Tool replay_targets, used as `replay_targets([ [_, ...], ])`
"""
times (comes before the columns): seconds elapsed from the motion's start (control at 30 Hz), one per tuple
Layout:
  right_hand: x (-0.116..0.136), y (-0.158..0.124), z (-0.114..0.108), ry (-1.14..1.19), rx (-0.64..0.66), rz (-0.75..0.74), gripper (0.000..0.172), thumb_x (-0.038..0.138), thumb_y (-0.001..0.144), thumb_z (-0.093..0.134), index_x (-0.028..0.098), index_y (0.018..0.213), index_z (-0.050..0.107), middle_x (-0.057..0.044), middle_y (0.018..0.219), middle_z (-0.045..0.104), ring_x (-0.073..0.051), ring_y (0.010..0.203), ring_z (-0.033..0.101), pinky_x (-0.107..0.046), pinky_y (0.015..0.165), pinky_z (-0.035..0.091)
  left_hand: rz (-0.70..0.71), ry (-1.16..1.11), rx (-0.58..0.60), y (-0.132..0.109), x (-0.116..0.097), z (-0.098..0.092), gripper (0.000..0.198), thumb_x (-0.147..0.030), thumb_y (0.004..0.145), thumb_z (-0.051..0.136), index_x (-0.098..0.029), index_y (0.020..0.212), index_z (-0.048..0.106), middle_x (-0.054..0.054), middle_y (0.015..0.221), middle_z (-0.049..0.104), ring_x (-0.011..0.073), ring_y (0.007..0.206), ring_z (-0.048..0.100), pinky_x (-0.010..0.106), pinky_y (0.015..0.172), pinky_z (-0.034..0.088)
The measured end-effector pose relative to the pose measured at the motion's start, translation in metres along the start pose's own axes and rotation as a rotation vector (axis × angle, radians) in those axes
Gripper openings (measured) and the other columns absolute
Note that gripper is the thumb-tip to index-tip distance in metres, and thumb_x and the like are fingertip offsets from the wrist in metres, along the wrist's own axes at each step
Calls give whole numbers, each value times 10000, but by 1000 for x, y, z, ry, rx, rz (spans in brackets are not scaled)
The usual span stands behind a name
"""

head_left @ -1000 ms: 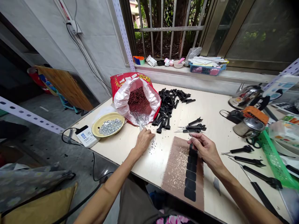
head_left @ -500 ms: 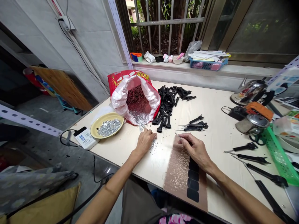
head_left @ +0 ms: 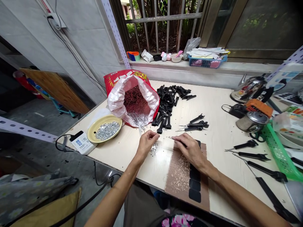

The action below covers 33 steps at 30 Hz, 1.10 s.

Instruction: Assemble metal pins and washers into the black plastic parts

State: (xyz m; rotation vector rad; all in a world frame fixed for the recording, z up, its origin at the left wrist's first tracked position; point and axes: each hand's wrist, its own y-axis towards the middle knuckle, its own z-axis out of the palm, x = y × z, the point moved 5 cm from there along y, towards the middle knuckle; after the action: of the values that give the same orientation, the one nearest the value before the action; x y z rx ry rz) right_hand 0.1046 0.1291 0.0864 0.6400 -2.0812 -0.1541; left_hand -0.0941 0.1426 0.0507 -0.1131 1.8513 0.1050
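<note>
My left hand (head_left: 146, 142) hovers over a small scatter of tiny metal bits (head_left: 154, 148) on the table, fingers pinched together; what they hold is too small to make out. My right hand (head_left: 189, 149) rests on a brown mat (head_left: 180, 170) and pinches a thin tool with a black handle and a metal tip (head_left: 170, 138) pointing left toward the left hand. A red and white bag (head_left: 132, 97) full of long metal pins lies open behind the left hand. A pile of black plastic handles (head_left: 169, 102) lies beside it.
A yellow dish (head_left: 104, 131) of small metal parts and a white charger (head_left: 81, 142) sit at the left edge. Finished black-handled tools (head_left: 194, 125) lie mid-table, more (head_left: 255, 156) at the right. A kettle (head_left: 251, 90), metal pot (head_left: 253, 121) and green basket (head_left: 279, 151) crowd the right side.
My right hand has moved left across the brown mat, bringing the thin tool toward my left hand. My left hand lifted slightly and pinched its fingers. The camera shifted a little.
</note>
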Motion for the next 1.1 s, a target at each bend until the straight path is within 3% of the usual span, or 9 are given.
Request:
replay_targets([
  [0.1, 6, 4, 10, -66, 43, -31, 274, 245, 922, 448, 257, 1127, 629, -36, 819, 563, -154, 726, 556, -286, 648, 469, -143, -382, 47, -12, -10, 11, 236, -355, 704, 693, -137, 770, 628, 27, 723, 641, 133, 670, 595, 262, 648, 479],
  [0.2, 11, 5, 14, -134, 30, -48, 284, 236, 925, 444, 255, 1149, 618, -31, 800, 539, -151, 716, 541, -272, 625, 451, -165, -474, 84, -19, -23, 19, 238, -336, 699, 712, -122, 769, 634, 29, 689, 650, 116, 642, 600, 253, 662, 490],
  [0.5, 14, 0, 6, -172, -16, -53, 267, 241, 932, 435, 237, 1121, 624, -33, 818, 545, -146, 724, 544, -272, 661, 468, -154, -452, 44, -21, -30, 20, 225, -306, 662, 747, -122, 732, 640, 20, 653, 654, 116, 617, 610, 247, 650, 491],
  [0.8, 8, -6, 1, -229, -15, -48, 265, 244, 929, 436, 239, 1106, 632, -44, 853, 585, -154, 746, 587, -275, 684, 483, -88, -367, 126, -23, -36, 29, 198, -307, 695, 722, -134, 751, 642, 19, 694, 652, 119, 652, 610, 241, 659, 484],
  [1.1, 4, -12, -8, -234, -45, -21, 166, 259, 903, 489, 198, 998, 610, -51, 915, 623, -168, 835, 593, -280, 717, 469, -162, -407, 190, -22, -26, 41, 276, -309, 667, 749, -118, 860, 693, 43, 720, 684, 122, 622, 616, 255, 647, 503],
])
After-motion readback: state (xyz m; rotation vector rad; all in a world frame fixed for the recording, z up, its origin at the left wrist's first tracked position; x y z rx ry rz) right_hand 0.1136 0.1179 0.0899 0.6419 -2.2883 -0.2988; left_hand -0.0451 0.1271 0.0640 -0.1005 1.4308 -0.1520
